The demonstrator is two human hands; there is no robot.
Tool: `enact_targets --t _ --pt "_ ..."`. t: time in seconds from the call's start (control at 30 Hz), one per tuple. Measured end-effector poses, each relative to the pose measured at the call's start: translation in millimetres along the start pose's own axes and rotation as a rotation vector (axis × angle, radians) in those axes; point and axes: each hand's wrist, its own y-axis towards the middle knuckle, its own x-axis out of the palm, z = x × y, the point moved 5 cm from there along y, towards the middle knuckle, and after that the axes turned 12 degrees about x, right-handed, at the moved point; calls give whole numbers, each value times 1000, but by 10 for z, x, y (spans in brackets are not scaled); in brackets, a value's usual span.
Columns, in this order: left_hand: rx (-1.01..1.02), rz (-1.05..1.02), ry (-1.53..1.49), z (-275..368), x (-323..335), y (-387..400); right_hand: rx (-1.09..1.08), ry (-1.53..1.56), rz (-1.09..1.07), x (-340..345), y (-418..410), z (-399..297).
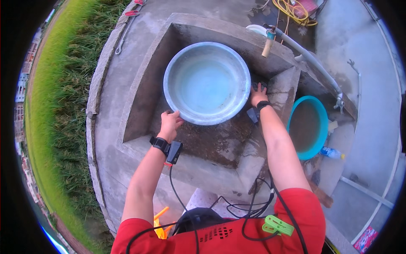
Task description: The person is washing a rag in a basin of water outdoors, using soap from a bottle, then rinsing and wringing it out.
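Observation:
A round grey-blue basin [206, 82], holding clear water, sits inside a rough concrete trough [136, 95]. My left hand [170, 124] is at the basin's lower left rim, fingertips against its edge; whether they grip it is unclear. On the other side, my right hand [259, 96] reaches down beside the right rim with fingers spread over a small dark thing [262, 85], partly hidden, on the trough's wet inner ledge. A black strap with a small device [174, 152] is around my left wrist. Another device [252, 115] hangs under my right wrist.
A tap [269, 41] on a grey pipe [304, 52] juts over the trough's far right corner. Outside its right wall stand a turquoise tub [307, 127] of murky water and a plastic bottle [331, 152]. Black cables [250, 206] loop across my front. Grass [79, 95] lies beyond the left ledge.

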Motion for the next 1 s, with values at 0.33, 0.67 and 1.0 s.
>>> enact_targets --t 0.33,0.67,1.0 --pt "34 7 13 15 32 -43 -139 2 27 -7 -194 -100" --pt "57 68 17 19 48 -55 -445 89 -263 -777 -559 233" --pt "43 33 5 -55 18 35 -495 558 -246 -1802 -1801 1256"
